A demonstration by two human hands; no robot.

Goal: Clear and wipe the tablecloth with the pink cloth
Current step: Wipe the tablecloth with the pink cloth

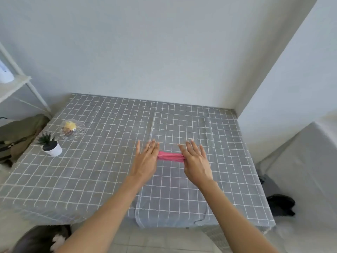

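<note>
The pink cloth point(170, 156) is bunched into a narrow strip and stretched between my two hands over the middle of the grey checked tablecloth point(102, 168). My left hand point(145, 159) grips its left end with the fingers extended forward. My right hand point(196, 161) grips its right end the same way. Most of the cloth's ends are hidden under my palms. At the table's left stand a small potted plant point(51, 147) in a white pot and a glass dish point(73, 129) holding something yellow.
A white shelf frame point(21, 83) and an olive bag point(18, 132) sit left of the table. White walls close the back and right. A covered piece of furniture point(300, 161) and a dark object point(280, 204) on the floor lie to the right.
</note>
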